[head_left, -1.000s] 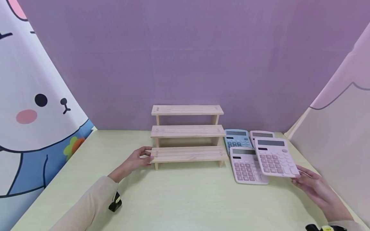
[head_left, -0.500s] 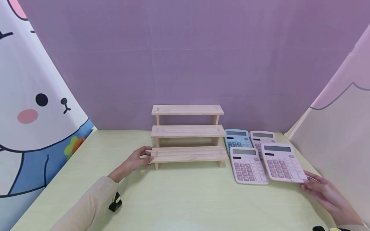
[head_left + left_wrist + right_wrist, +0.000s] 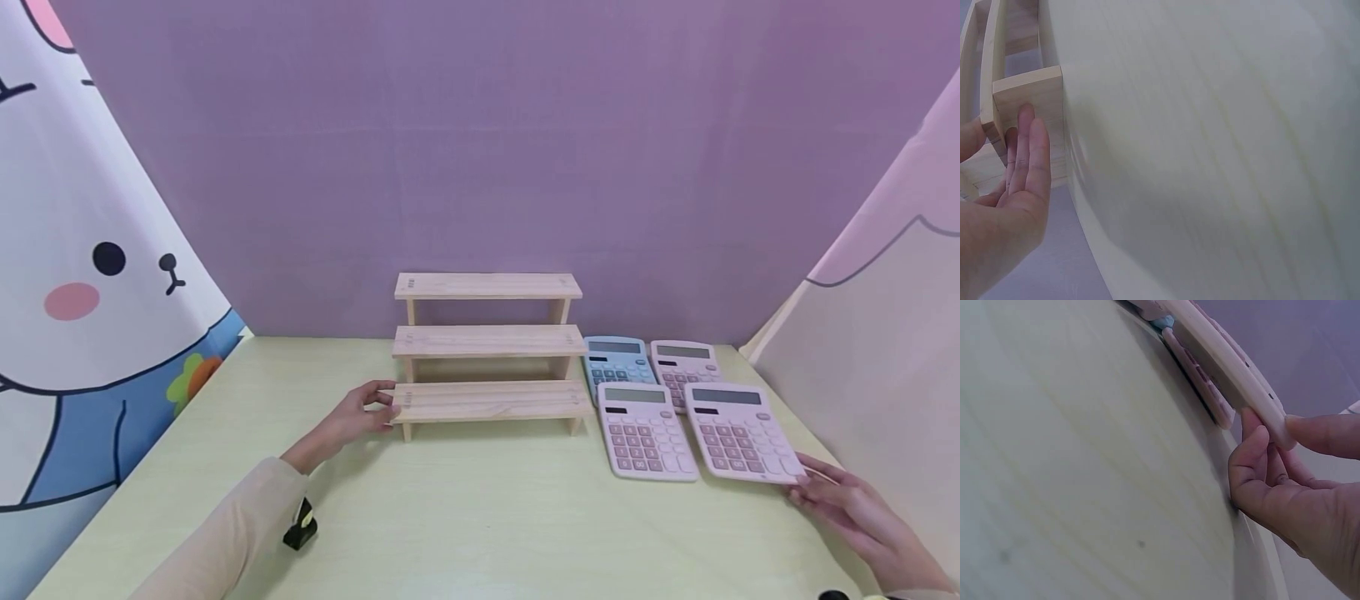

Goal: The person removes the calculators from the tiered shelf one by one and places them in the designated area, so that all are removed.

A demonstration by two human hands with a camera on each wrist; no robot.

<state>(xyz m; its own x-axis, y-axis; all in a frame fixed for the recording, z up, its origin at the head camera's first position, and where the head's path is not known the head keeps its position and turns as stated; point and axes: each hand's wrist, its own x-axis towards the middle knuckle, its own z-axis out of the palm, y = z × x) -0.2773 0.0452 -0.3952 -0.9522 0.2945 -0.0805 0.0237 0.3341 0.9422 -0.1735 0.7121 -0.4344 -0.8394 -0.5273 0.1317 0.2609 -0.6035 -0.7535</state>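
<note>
A three-step wooden display stand (image 3: 487,402) stands at the back of the table. My left hand (image 3: 362,412) holds the left end of its lowest step; the left wrist view has the thumb above the board and the fingers (image 3: 1038,156) below it, near the support. On the right, my right hand (image 3: 851,508) pinches the lower right corner of a pink calculator (image 3: 738,433) between thumb and fingers. That calculator is raised and tilted over the table in the right wrist view. Another pink calculator (image 3: 648,433) lies just left of it.
Behind these two lie a blue calculator (image 3: 618,362), close against the stand, and one more pink calculator (image 3: 684,367), both partly covered. A purple backdrop (image 3: 480,150) rises behind the table (image 3: 480,525), with cartoon-print cloths at both sides.
My right hand has moved the pink calculator right, toward me and lower, uncovering more of the two pink ones beside and behind it. The left hand and stand stay in place.
</note>
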